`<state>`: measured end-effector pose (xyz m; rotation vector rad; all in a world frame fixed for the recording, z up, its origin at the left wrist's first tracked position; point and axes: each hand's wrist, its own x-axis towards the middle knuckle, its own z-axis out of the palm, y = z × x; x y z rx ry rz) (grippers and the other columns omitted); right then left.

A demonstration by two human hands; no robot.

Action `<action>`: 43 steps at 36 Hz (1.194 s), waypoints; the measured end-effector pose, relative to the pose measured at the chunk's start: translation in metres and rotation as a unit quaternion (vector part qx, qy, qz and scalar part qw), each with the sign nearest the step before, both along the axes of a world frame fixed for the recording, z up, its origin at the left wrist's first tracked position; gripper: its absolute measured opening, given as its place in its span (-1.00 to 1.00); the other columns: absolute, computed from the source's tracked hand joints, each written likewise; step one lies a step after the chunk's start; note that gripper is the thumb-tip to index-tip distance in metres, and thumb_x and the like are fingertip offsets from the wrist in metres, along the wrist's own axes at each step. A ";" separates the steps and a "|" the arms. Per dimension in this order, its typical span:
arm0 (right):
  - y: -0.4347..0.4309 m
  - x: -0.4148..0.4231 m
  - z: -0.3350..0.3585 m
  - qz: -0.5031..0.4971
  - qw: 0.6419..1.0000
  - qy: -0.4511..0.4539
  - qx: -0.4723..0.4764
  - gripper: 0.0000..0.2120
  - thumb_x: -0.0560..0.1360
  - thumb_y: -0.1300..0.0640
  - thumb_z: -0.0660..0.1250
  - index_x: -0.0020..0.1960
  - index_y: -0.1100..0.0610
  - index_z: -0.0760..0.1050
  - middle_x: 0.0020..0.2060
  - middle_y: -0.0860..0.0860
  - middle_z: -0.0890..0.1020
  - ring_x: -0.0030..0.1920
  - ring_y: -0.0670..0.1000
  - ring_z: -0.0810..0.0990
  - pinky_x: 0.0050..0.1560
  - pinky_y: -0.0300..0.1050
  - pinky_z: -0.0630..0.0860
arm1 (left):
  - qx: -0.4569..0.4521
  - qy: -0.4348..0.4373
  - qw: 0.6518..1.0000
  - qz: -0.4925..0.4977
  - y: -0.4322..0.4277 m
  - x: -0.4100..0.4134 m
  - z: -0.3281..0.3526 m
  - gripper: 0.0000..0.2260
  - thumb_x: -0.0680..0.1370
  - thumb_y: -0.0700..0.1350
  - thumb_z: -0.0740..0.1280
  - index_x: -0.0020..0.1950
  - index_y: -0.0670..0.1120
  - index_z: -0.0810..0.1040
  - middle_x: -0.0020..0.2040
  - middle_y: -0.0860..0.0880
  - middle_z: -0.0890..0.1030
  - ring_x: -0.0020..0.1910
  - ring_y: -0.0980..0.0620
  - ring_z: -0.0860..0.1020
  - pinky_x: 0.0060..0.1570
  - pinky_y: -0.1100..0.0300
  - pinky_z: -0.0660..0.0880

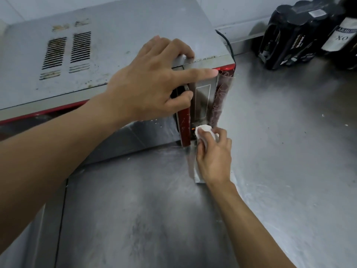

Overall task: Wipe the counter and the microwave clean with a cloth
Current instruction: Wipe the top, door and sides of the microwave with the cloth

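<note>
A grey microwave [108, 47] with a stained top, vent slots and a red-trimmed front stands on the steel counter [286, 144]. My left hand [152, 82] rests on its front right top corner, fingers spread, index finger lying along the top edge and thumb on the red door handle [184, 126]. My right hand [214, 157] is lower down, pressing a small bunched white cloth [204, 130] against the bottom of the control panel [202, 101]. Most of the microwave's front face is hidden by the steep view.
Dark shrink-wrapped packs of cans [295, 33] and a bottle with a white label [345, 35] stand at the back right by the wall. A black power cord [228, 43] runs down behind the microwave. White dust and crumbs streak the counter.
</note>
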<state>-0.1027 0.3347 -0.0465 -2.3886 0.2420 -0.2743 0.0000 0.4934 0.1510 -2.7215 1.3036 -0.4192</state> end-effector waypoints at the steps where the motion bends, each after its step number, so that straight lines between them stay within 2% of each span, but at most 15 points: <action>1: -0.002 -0.002 -0.001 0.011 1.000 0.004 -0.011 -0.68 0.65 0.07 0.26 0.38 -0.07 0.54 0.36 0.09 0.40 0.23 0.19 0.41 0.01 0.06 0.59 | -0.002 0.001 1.000 -0.001 0.000 0.000 0.000 -0.54 0.66 0.14 0.12 0.57 0.18 0.39 0.38 -0.20 0.43 0.32 -0.21 0.39 0.47 -0.23 0.25; 4: -0.010 -0.010 -0.002 0.069 0.995 0.027 -0.068 -0.69 0.64 0.06 0.25 0.35 -0.10 0.55 0.36 0.07 0.41 0.20 0.18 0.40 -0.06 0.09 0.62 | -0.006 0.002 1.000 -0.003 0.000 0.000 0.000 -0.54 0.65 0.13 0.14 0.57 0.19 0.39 0.37 -0.20 0.44 0.29 -0.21 0.40 0.47 -0.24 0.25; 6: -0.018 -0.015 -0.005 0.075 0.993 0.045 -0.074 -0.71 0.62 0.07 0.27 0.30 -0.12 0.58 0.32 0.05 0.42 0.19 0.17 0.42 -0.05 0.08 0.61 | -0.008 0.002 1.000 -0.006 0.000 0.000 0.000 -0.54 0.65 0.13 0.14 0.57 0.20 0.39 0.37 -0.19 0.44 0.29 -0.21 0.40 0.47 -0.25 0.25; 8: -0.026 -0.021 -0.012 0.026 0.998 0.042 -0.033 -0.72 0.60 0.10 0.31 0.27 -0.08 0.60 0.27 0.06 0.44 0.18 0.19 0.46 0.00 0.03 0.58 | -0.010 -0.001 1.000 -0.005 0.000 0.001 0.000 -0.53 0.65 0.14 0.13 0.57 0.20 0.40 0.37 -0.19 0.44 0.28 -0.21 0.40 0.47 -0.24 0.24; 11: -0.032 -0.019 -0.017 -0.055 0.997 0.026 0.052 -0.71 0.61 0.13 0.33 0.30 -0.05 0.61 0.23 0.04 0.45 0.19 0.16 0.49 0.12 -0.17 0.42 | -0.009 -0.006 1.000 -0.008 0.001 0.001 -0.002 -0.53 0.65 0.14 0.12 0.57 0.19 0.40 0.37 -0.20 0.44 0.27 -0.21 0.40 0.46 -0.20 0.24; 15: -0.018 -0.002 -0.009 -0.073 0.990 0.006 0.118 -0.71 0.61 0.14 0.33 0.31 -0.03 0.60 0.20 0.03 0.44 0.19 0.13 0.52 0.18 -0.38 0.27 | -0.009 -0.014 1.000 -0.012 0.000 0.001 -0.002 -0.53 0.66 0.13 0.12 0.58 0.17 0.40 0.37 -0.20 0.44 0.28 -0.21 0.40 0.43 -0.13 0.23; 17: -0.005 0.001 -0.005 -0.045 0.991 -0.010 0.123 -0.71 0.62 0.15 0.32 0.32 -0.02 0.59 0.23 0.03 0.44 0.20 0.12 0.50 0.20 -0.35 0.30 | -0.011 -0.015 1.000 -0.010 0.001 0.002 -0.002 -0.53 0.66 0.13 0.12 0.58 0.15 0.40 0.38 -0.21 0.44 0.30 -0.22 0.39 0.42 -0.12 0.23; 19: 0.003 -0.001 -0.006 -0.005 0.995 -0.014 0.096 -0.70 0.63 0.12 0.31 0.34 -0.04 0.58 0.28 0.03 0.43 0.22 0.11 0.47 0.22 -0.18 0.42 | -0.011 -0.013 1.000 -0.013 0.001 0.002 -0.002 -0.53 0.66 0.13 0.12 0.57 0.14 0.41 0.37 -0.22 0.44 0.30 -0.23 0.40 0.42 -0.12 0.24; 21: 0.002 -0.009 -0.009 0.040 0.998 -0.006 0.043 -0.70 0.63 0.11 0.30 0.33 -0.06 0.59 0.32 0.03 0.42 0.22 0.11 0.43 0.17 -0.06 0.48 | -0.011 -0.011 1.000 -0.015 0.001 0.002 -0.002 -0.54 0.66 0.13 0.13 0.57 0.14 0.42 0.37 -0.22 0.45 0.29 -0.23 0.41 0.40 -0.13 0.26; 23: -0.006 -0.014 -0.014 0.039 0.999 -0.001 0.036 -0.71 0.62 0.12 0.31 0.30 -0.05 0.61 0.30 0.02 0.43 0.22 0.12 0.45 0.16 -0.03 0.50 | -0.009 -0.011 1.000 -0.016 0.001 0.003 -0.002 -0.54 0.66 0.13 0.13 0.57 0.14 0.41 0.37 -0.21 0.45 0.29 -0.23 0.41 0.40 -0.13 0.27; 29: -0.024 -0.001 -0.013 -0.111 0.987 -0.005 0.115 -0.74 0.63 0.10 0.30 0.29 -0.04 0.59 0.22 0.02 0.43 0.19 0.13 0.53 0.21 -0.20 0.38 | -0.010 -0.014 1.000 -0.017 0.001 0.003 -0.002 -0.54 0.66 0.12 0.14 0.57 0.15 0.41 0.37 -0.21 0.45 0.30 -0.22 0.42 0.42 -0.12 0.25; 33: -0.010 0.004 -0.009 -0.058 0.992 0.004 0.109 -0.72 0.64 0.10 0.30 0.33 0.02 0.56 0.23 0.03 0.45 0.19 0.12 0.52 0.18 -0.22 0.35 | -0.010 -0.011 1.000 -0.017 0.000 0.003 -0.002 -0.53 0.66 0.12 0.14 0.57 0.14 0.41 0.37 -0.22 0.45 0.32 -0.24 0.41 0.43 -0.15 0.25; 36: -0.014 -0.007 -0.017 -0.015 0.995 0.015 0.093 -0.71 0.64 0.09 0.30 0.35 0.01 0.56 0.23 0.00 0.47 0.18 0.09 0.52 0.20 -0.15 0.44 | -0.008 -0.008 1.000 -0.014 0.000 0.003 -0.002 -0.53 0.66 0.13 0.13 0.57 0.15 0.41 0.38 -0.22 0.44 0.32 -0.24 0.42 0.43 -0.15 0.26; 39: -0.025 -0.013 -0.021 -0.028 0.995 0.029 0.090 -0.73 0.62 0.10 0.31 0.31 -0.01 0.59 0.20 0.00 0.47 0.18 0.11 0.54 0.21 -0.14 0.45 | -0.008 -0.007 1.000 -0.016 0.001 0.003 -0.003 -0.53 0.66 0.13 0.13 0.57 0.15 0.41 0.38 -0.21 0.44 0.32 -0.24 0.42 0.43 -0.12 0.25; 43: -0.022 -0.005 -0.010 -0.071 0.983 -0.004 0.171 -0.73 0.64 0.10 0.31 0.32 0.00 0.58 0.21 -0.04 0.44 0.19 -0.02 0.52 0.27 -0.28 0.37 | -0.005 -0.010 1.000 -0.012 0.001 0.003 -0.003 -0.53 0.66 0.13 0.13 0.59 0.15 0.39 0.39 -0.21 0.43 0.35 -0.23 0.40 0.45 -0.14 0.24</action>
